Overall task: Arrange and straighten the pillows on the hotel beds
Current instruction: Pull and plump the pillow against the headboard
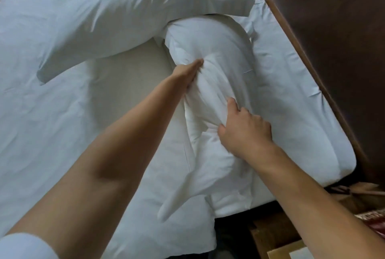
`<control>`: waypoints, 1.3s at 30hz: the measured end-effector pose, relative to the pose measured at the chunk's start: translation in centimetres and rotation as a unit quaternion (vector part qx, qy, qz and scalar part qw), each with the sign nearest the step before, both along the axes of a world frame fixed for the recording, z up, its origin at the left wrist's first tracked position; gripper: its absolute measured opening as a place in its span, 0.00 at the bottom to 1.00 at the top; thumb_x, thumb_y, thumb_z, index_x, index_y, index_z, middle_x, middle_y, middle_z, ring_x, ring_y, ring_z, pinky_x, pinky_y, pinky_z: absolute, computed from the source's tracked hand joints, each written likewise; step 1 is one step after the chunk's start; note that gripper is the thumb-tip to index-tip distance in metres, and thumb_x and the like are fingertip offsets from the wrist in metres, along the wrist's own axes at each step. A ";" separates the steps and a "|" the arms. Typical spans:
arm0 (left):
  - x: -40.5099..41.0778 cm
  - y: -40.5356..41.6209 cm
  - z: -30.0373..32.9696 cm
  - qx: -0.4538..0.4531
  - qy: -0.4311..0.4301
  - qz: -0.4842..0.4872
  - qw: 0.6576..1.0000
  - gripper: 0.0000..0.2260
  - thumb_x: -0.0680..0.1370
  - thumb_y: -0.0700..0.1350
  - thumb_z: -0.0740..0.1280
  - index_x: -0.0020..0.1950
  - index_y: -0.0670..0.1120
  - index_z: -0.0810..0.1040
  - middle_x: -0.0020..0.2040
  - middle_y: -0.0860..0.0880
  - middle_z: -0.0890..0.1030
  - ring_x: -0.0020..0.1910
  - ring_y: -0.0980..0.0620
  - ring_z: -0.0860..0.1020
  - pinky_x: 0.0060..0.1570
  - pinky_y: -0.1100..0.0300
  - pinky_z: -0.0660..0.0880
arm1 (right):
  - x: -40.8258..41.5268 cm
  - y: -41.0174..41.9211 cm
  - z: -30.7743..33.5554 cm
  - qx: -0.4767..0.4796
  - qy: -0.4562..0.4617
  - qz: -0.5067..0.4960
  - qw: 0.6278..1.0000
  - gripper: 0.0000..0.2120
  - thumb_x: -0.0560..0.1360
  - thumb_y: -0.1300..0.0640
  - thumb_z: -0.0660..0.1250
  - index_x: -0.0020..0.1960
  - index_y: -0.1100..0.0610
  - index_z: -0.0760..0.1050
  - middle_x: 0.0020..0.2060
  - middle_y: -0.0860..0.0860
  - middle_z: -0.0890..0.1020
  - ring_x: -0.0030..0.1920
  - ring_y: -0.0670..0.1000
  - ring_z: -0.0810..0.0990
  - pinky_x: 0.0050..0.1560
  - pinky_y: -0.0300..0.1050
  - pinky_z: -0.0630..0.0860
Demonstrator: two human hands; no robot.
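A white pillow [210, 50] lies lengthwise in the middle of the bed, its near end creased and bunched. My left hand [187, 72] presses its left side with straight fingers. My right hand [243, 127] grips a fold of the pillow's fabric on the right, fingers curled into the cloth. A second, larger white pillow [93, 19] lies slanted across the upper left, its flap overlapping the far end of the first pillow. Another pillow [295, 102] lies along the headboard side at the right.
The white bed sheet [52, 123] covers the left and middle. A dark brown padded headboard [333, 29] with a wooden edge runs along the right. A wooden bedside table [281, 235] with papers stands at the bottom right.
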State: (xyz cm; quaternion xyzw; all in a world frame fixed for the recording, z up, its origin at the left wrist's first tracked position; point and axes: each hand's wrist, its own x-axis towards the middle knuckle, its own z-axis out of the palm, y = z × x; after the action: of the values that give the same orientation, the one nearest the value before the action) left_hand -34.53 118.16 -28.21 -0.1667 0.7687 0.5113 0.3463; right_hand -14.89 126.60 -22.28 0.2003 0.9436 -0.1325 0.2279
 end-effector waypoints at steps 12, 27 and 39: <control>2.4 -0.7 1.3 -0.029 0.098 -0.080 0.992 0.15 0.83 0.46 0.64 0.67 0.41 0.76 0.58 0.41 0.81 0.55 0.41 0.82 0.44 0.47 0.84 | 3.7 2.1 1.5 -0.002 -0.061 -0.023 0.998 0.32 0.81 0.48 0.58 0.80 0.60 0.52 0.65 0.62 0.77 0.63 0.65 0.77 0.52 0.54 0.70; 6.9 -0.1 10.5 -0.067 0.238 -0.161 0.955 0.12 0.81 0.39 0.61 0.60 0.37 0.79 0.51 0.38 0.82 0.38 0.42 0.84 0.34 0.50 0.85 | 10.2 3.0 4.0 -0.037 0.115 -0.067 0.990 0.26 0.80 0.60 0.58 0.78 0.51 0.65 0.65 0.54 0.80 0.60 0.65 0.80 0.55 0.56 0.78; 11.4 3.0 9.5 -0.185 0.203 -0.279 0.920 0.09 0.78 0.40 0.55 0.44 0.39 0.73 0.29 0.39 0.84 0.29 0.44 0.85 0.45 0.49 0.85 | 15.9 10.0 4.1 -0.143 0.185 0.004 0.972 0.25 0.77 0.57 0.61 0.70 0.37 0.71 0.59 0.45 0.85 0.57 0.57 0.83 0.53 0.51 0.80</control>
State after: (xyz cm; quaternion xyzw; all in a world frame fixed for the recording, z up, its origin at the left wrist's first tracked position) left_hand -23.10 121.18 -18.70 0.1006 0.9187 0.2654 0.2747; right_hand 0.99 136.61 -18.21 0.1336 0.9414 -0.2999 0.0765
